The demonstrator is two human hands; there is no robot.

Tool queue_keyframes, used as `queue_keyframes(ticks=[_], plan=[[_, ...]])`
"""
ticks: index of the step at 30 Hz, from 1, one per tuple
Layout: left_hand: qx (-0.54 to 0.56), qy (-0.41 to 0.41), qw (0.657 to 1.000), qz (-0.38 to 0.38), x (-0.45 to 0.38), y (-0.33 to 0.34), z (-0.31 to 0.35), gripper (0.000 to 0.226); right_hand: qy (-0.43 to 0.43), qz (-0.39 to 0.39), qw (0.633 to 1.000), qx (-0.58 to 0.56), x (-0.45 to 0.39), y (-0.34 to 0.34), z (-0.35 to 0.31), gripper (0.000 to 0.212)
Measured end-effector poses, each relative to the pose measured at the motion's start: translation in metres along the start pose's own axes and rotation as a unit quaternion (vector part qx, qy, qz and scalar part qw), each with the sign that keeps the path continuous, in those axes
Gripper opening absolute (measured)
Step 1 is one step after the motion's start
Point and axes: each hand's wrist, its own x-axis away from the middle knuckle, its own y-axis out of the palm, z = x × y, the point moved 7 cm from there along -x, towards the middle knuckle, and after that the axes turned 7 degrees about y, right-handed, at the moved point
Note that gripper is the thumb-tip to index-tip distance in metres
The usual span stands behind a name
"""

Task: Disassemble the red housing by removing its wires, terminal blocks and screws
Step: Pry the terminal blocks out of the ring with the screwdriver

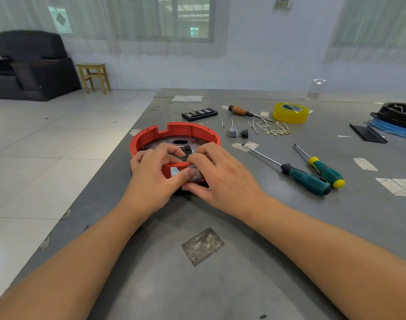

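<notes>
Head view is showing the red housing (174,135) sitting near the grey table (243,227) edge — a round ring wall, notched at the far side, with a metal plate inside. Left hand (154,174) is curling over its near rim, gripping it; right hand (217,176) is pinching a small grey part (195,175) at that rim — loose wires (273,129) are lying well apart

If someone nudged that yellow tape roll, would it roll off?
Probably not: the tape roll lies flat on its side on the table, so a push would likely slide it. It looks thick and stiff, probably fairly heavy for its size. Stood on edge, it could roll.
</notes>
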Motion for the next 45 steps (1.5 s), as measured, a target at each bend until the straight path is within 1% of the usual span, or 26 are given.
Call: queue_keyframes(ticks=[3,8,11,13,15,18,20,21,24,25,27,29,31,33,35,37,40,42,45], plan=[[0.0,0.001,1.0,0.001,-0.002,0.0,-0.003,0.034,-0.018,0.016,1.0,-0.016,-0.004,0.007,0.0,0.037],[-0.012,-0.01,1.0,-0.024,-0.003,0.002,-0.004,0.05,-0.024,0.032,0.997,-0.06,0.003,0.006,0.007,0.029],[-0.023,-0.017,0.999,-0.046,-0.001,0.003,-0.005,0.055,-0.011,0.044,0.996,-0.075,0.005,0.003,0.008,0.027],[-0.036,0.004,0.998,-0.053,-0.002,0.003,0.0,0.048,-0.003,0.043,0.996,-0.077,0.006,0.001,0.008,0.031],[-0.03,0.027,0.998,-0.044,-0.001,0.003,0.007,0.04,-0.005,0.039,0.997,-0.068,0.008,-0.002,0.008,0.035],[-0.012,0.005,0.999,-0.034,0.003,0.003,0.009,0.042,-0.033,0.031,0.998,-0.048,0.011,-0.008,0.002,0.032],[-0.007,-0.017,0.999,-0.042,0.003,0.004,0.004,0.042,-0.038,0.034,0.997,-0.051,0.015,-0.013,0.002,0.033],[-0.011,-0.025,0.998,-0.05,0.002,0.005,0.0,0.042,-0.022,0.04,0.997,-0.067,0.017,-0.016,0.005,0.034],[-0.053,-0.03,0.996,-0.066,0.0,0.008,-0.007,0.044,0.086,0.055,0.982,-0.159,0.021,-0.026,0.031,0.034],[-0.074,-0.02,0.995,-0.066,-0.002,0.008,-0.006,0.042,0.116,0.062,0.976,-0.174,0.022,-0.029,0.041,0.033],[-0.108,0.009,0.992,-0.058,-0.004,0.007,-0.003,0.036,0.175,0.068,0.968,-0.169,0.024,-0.031,0.063,0.027],[-0.125,0.017,0.991,-0.047,-0.007,0.003,-0.004,0.036,0.258,0.052,0.951,-0.164,0.027,-0.025,0.087,0.017],[-0.148,0.014,0.988,-0.038,-0.008,0.0,-0.008,0.048,0.316,0.013,0.935,-0.161,0.029,-0.012,0.105,0.013],[-0.18,-0.007,0.983,-0.025,-0.01,-0.003,-0.009,0.058,0.321,-0.042,0.937,-0.136,0.029,0.002,0.112,0.013],[-0.205,-0.026,0.978,-0.015,-0.012,-0.004,-0.006,0.06,0.31,-0.088,0.941,-0.107,0.028,0.01,0.112,0.013],[-0.222,-0.022,0.975,-0.005,-0.012,-0.001,0.002,0.053,0.298,-0.114,0.943,-0.09,0.027,0.015,0.111,0.015],[-0.246,0.023,0.969,0.026,-0.011,0.005,0.02,0.036,0.277,-0.141,0.948,-0.067,0.028,0.016,0.107,0.022],[-0.241,0.018,0.97,0.016,-0.009,0.013,0.022,0.034,0.262,-0.172,0.949,-0.041,0.025,0.017,0.105,0.022],[-0.245,-0.004,0.969,-0.01,-0.008,0.023,0.015,0.033,0.284,-0.192,0.938,-0.058,0.014,0.018,0.113,0.017]])
